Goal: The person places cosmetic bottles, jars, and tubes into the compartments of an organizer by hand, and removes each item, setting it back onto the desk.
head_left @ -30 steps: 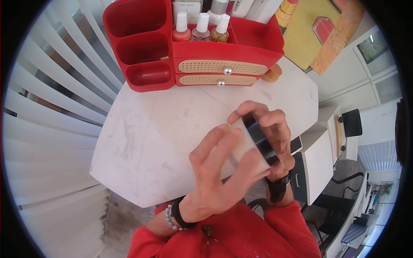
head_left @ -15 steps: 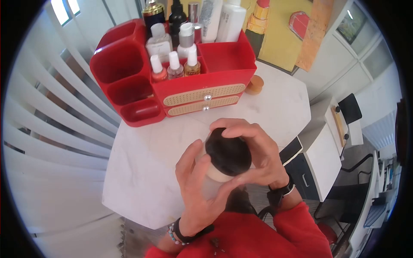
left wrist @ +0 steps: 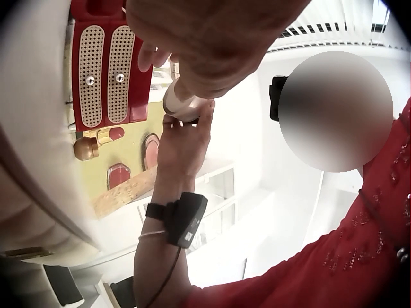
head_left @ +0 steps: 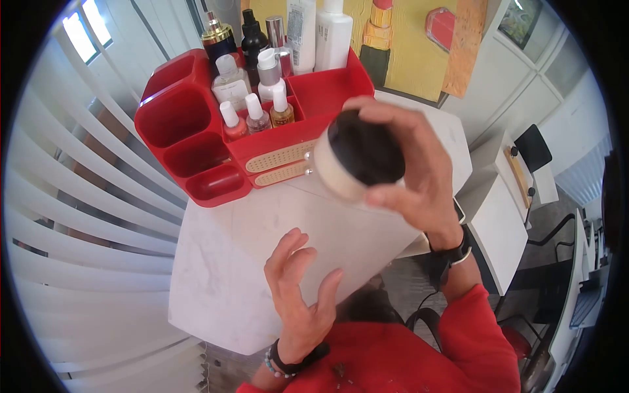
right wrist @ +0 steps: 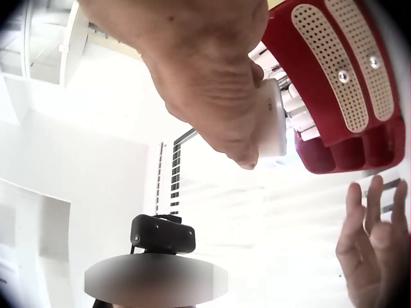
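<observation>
While white blinds (head_left: 92,229) ran down the left side of the head view, a pale, marbled table (head_left: 223,288) took up the middle. A person in a red top (head_left: 373,350) sat or stood at its near edge; could not tell which. Toward the table's far side stood a red organizer (head_left: 157,121), with three rounded bins at its left end and two drawers (head_left: 278,157) with perforated tan fronts. Behind it was a yellow painting (head_left: 419,62) of a lipstick.

Right hand (head_left: 422,160): raised above the table, curved round a jar (head_left: 337,170), fingers over the far side and thumb on the near side. Left hand (head_left: 298,298): wide, fingers and thumb parted and slightly bent, over the table's near part and well apart from the jar.

The jar was pale, with a black lid (head_left: 367,147), and was held tilted above the table. In the head view it overlapped the organizer's right part, its outline slightly blurred. The right wrist view showed a small dark mark on its pale side.

Taller bottles stood at the organizer's back, among them a white bottle (head_left: 333,39) beside a white tube (head_left: 301,36). Three small white-capped bottles (head_left: 258,119) stood side by side in front. Smallest noted: round silvery drawer knobs (head_left: 308,172) and a beaded bracelet (head_left: 270,363) on the left wrist.
</observation>
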